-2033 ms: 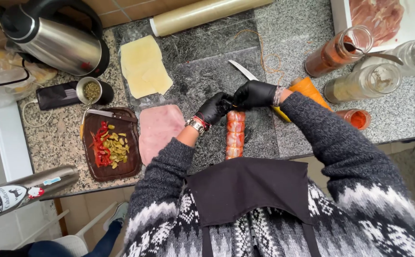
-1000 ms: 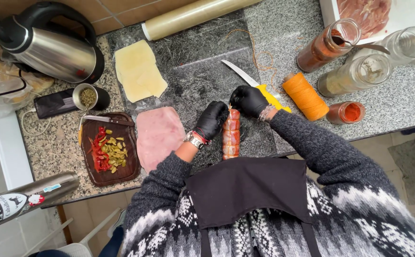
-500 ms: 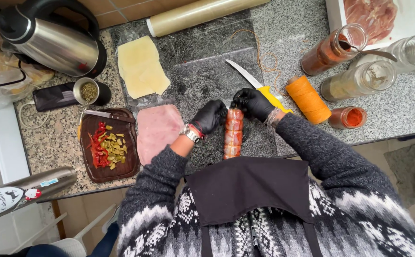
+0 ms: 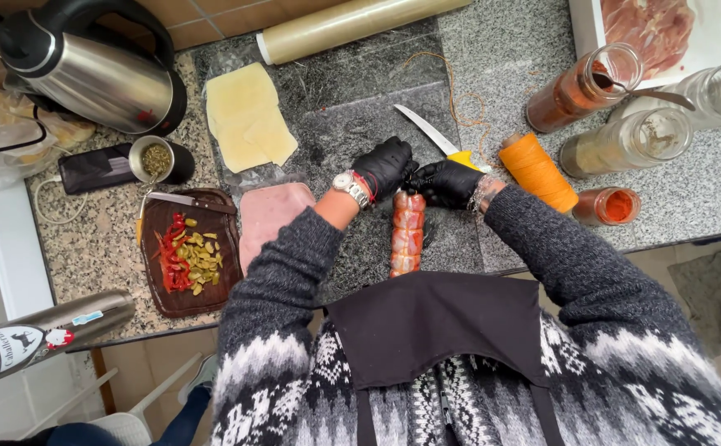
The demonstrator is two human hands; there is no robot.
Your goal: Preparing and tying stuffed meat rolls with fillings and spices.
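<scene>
A: Twine work at the far end of the meat roll (image 4: pixel 407 234), which lies on the tabletop (image 4: pixel 360 124) just before the apron

B: Left hand (image 4: pixel 385 168) and right hand (image 4: pixel 445 183), fingers curled together there; a pinched string I cannot tell. Tightening seems next

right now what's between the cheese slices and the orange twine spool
In the head view, between the cheese slices and the orange twine spool lie dark bare stone slab and a yellow-handled knife, its blade pointing toward the cheese.
</scene>
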